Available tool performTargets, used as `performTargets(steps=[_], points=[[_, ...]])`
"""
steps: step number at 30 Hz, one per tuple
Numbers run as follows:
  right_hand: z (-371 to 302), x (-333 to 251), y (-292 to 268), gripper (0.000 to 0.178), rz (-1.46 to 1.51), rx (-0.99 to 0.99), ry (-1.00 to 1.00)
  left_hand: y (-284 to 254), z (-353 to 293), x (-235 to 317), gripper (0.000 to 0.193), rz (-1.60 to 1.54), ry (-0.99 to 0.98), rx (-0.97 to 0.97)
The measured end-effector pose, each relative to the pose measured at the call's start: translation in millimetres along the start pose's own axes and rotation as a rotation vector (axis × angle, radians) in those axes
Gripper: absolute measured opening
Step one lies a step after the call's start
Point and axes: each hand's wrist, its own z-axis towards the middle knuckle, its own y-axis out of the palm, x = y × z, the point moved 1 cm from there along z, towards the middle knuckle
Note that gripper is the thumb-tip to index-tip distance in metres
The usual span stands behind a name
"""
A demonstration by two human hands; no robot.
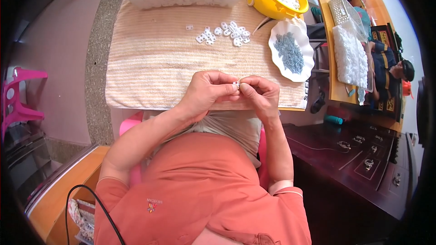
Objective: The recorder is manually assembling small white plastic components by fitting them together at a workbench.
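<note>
In front of my belly, over the near edge of a striped towel (150, 63), my two hands meet fingertip to fingertip. My left hand (210, 90) pinches a small white plastic piece (235, 84) with a dark hole in it. Thumb and forefinger of my right hand (261, 93) are pressed together at the piece's right side; whatever they grip there is too small to make out. Farther off lie two little groups of white two-holed pieces (207, 36) and rounder white pieces (234, 31). A scalloped white dish (305, 66) of small grey metal parts stands to the right.
At the far edge are a clear plastic box (181, 0) of white pieces and a yellow basin (268, 7) of more. To the right, another person (386, 63) sits by a table with a box of white parts (349, 59). A pink stool (20, 97) stands left.
</note>
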Motion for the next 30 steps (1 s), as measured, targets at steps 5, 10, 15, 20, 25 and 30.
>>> performTargets(steps=[5, 10, 15, 20, 25, 30], points=[[1, -1, 0, 0.009, 0.024, -0.009, 0.036, 0, 0, 1, 0.015, -0.017, 0.018, -0.006], [3, -1, -2, 0.012, 0.059, -0.016, 0.054, 1, -1, 5, 0.016, -0.041, 0.016, -0.010], [12, -17, -6, 0.015, 0.022, 0.046, 0.102, 1, -3, 10, 0.015, -0.037, 0.018, 0.018], [39, -24, -6, 0.015, -0.384, 0.161, 0.047, 0, -3, 11, 0.014, -0.044, 0.041, 0.035], [72, -26, 4, 0.016, -0.807, 0.200, -0.214, -1, -3, 14, 0.015, -0.064, 0.065, 0.028], [88, -23, 17, 0.024, -1.124, 0.219, -0.210, -5, 0, 16, 0.014, -0.088, 0.074, 0.036]])
